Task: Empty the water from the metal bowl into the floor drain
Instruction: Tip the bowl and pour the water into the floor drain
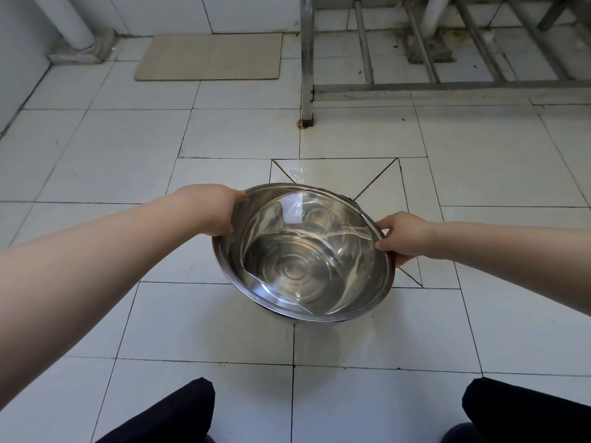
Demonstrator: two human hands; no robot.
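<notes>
While both hands (pixel 217 211) (pixel 404 238) grip its rim, metal bowl (pixel 367 302) tilts — water (pixel 307 251) inside.

Floor (pixel 224 132): pale square tiles, dark grout lines. One tile section (pixel 335 177) cut with diagonal seams, wet patch (pixel 295 174) at its far left corner. Beige mat (pixel 209 55) flat against far wall. Metal rack leg (pixel 307 75) and white pipe base (pixel 81 47) stand on the tiles.

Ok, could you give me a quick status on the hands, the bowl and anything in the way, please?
Left hand and right hand grip opposite rims. Metal bowl held above tiled floor, water still inside. Drain not visible; nothing blocking.
</notes>
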